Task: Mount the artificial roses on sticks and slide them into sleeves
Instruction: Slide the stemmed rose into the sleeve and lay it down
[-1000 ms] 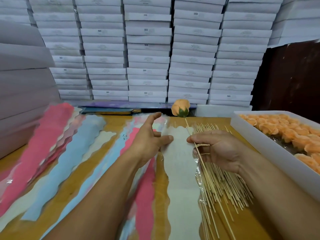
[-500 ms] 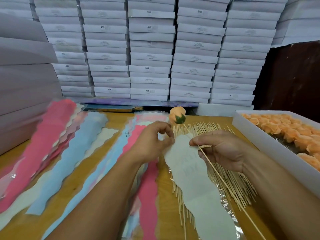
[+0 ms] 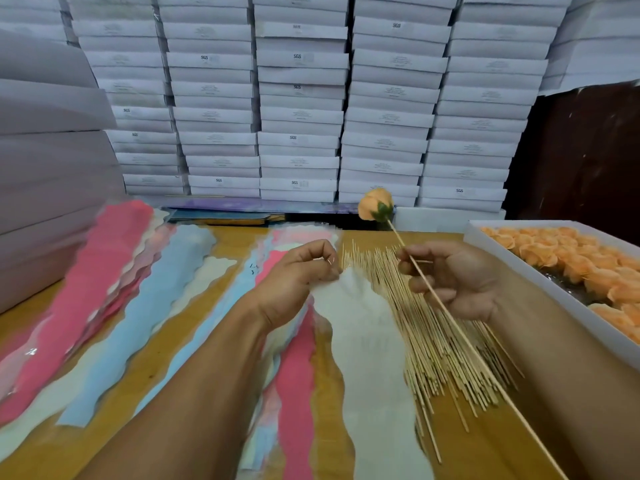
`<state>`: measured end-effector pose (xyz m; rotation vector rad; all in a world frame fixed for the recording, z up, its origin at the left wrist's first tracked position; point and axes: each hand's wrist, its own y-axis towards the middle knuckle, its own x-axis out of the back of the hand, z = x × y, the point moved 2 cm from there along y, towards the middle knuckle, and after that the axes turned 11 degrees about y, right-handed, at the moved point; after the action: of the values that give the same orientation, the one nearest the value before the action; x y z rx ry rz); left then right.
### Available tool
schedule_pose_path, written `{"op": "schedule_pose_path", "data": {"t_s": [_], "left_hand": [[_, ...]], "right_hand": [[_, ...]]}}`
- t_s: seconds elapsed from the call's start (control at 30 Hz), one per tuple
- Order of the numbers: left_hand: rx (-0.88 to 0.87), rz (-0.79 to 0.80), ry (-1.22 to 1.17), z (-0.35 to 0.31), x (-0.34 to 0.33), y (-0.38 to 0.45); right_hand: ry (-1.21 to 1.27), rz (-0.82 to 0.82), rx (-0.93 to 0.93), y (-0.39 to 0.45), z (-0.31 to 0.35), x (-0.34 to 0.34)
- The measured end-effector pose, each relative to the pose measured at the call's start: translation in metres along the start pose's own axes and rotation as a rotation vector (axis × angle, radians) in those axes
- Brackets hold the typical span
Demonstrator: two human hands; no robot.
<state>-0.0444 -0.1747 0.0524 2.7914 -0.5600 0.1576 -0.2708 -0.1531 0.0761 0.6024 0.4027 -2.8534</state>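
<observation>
While right hand point(image 3: 457, 282) pinches stick point(image 3: 446, 313), rose point(image 3: 375, 209) beyond grip, left hand point(image 3: 301, 271) seemingly pinching sleeve point(image 3: 367, 358)

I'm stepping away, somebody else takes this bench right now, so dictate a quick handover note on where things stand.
Left hand: pinches the top of a white sleeve, lifted over the stick pile.
Right hand: grips a stick with an orange rose already mounted on top.
Done: this rose is on its stick.
Left: slide it into the white sleeve, then work through the roses in the white tray. Spare coloured sleeves lie on the left.
</observation>
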Motion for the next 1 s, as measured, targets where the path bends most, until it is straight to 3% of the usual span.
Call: {"op": "schedule_pose_path", "data": {"t_s": [0.37, 0.73, 0.9, 1.0], "left_hand": [[0.063, 0.386, -0.263, -0.009, -0.009, -0.01], [-0.011, 0.483, -0.146, -0.011, -0.009, -0.016], [0.094, 0.571, -0.304, -0.008, -0.01, -0.016], [0.08, 0.579, -0.267, -0.007, -0.011, -0.015]], "right_hand": [[-0.042, -0.22, 0.16, 0.058, 0.063, -0.016], [-0.043, -0.456, 0.306, 0.093, 0.082, -0.011], [-0.082, -0.446, 0.287, 0.097, 0.069, -0.017], [-0.065, -0.411, 0.27, 0.096, 0.064, -0.022]]}}
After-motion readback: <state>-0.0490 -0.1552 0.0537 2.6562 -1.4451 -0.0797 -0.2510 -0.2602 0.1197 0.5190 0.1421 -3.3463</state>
